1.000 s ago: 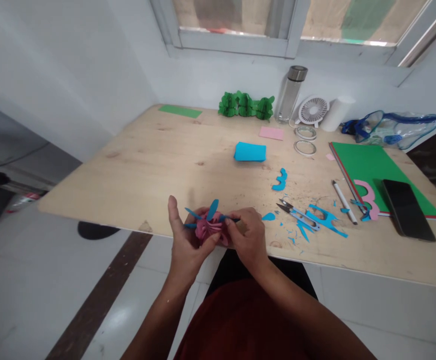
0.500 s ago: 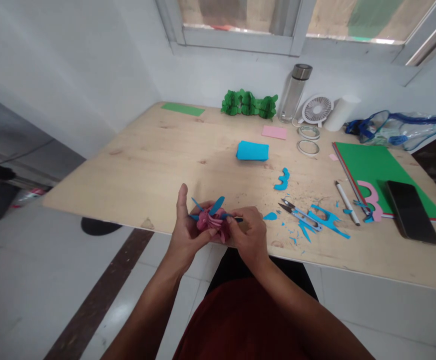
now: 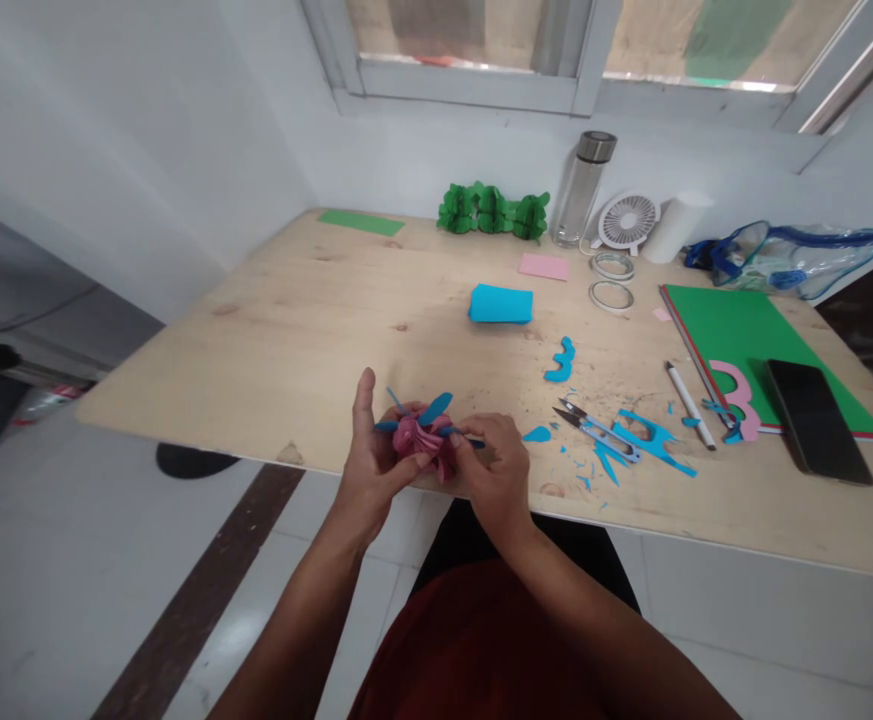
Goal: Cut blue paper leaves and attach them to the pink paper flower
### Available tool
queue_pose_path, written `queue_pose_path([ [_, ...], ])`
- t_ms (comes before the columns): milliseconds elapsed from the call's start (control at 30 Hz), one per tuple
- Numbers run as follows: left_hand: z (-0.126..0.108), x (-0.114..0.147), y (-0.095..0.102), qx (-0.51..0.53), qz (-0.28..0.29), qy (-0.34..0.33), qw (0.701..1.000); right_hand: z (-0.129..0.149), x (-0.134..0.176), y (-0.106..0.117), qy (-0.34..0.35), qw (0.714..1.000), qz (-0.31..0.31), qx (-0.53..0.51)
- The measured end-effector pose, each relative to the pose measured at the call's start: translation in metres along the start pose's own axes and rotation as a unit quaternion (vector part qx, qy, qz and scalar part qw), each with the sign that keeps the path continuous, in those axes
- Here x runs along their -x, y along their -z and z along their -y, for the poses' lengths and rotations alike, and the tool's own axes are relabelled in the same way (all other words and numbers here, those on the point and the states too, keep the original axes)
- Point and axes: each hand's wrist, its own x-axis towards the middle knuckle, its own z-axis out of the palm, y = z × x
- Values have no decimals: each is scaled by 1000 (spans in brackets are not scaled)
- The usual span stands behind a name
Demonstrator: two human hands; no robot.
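A pink paper flower (image 3: 414,440) with several blue paper petals is held over the table's front edge. My left hand (image 3: 373,468) grips it from the left, thumb across the pink folds and a finger sticking up. From the right, my right hand (image 3: 494,468) pinches a blue paper petal (image 3: 443,431) at the flower's side; its fingertips partly hide that petal. One loose blue petal (image 3: 537,434) lies on the table just right of my right hand. Farther right are thread snips (image 3: 597,432) among blue paper scraps (image 3: 653,440).
On the wooden table (image 3: 256,350) lie a folded blue paper (image 3: 501,304), a wavy blue cutout (image 3: 560,361), a white pen (image 3: 689,404), a phone (image 3: 818,420) and green sheets (image 3: 770,340). Green paper shapes (image 3: 492,212), a glass bottle (image 3: 584,190), a small fan (image 3: 628,221) and tape rolls (image 3: 611,295) stand behind.
The flower has turned slightly in my hands, and its blue petals are angled differently. The whole view has shifted a little. Both hands keep their hold.
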Motion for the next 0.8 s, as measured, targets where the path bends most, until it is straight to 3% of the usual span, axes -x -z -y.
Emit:
queue_pose_path([
  [800, 2, -1, -5, 19, -12, -21, 1000, 2, 5, -3, -29, 999, -12, -24],
])
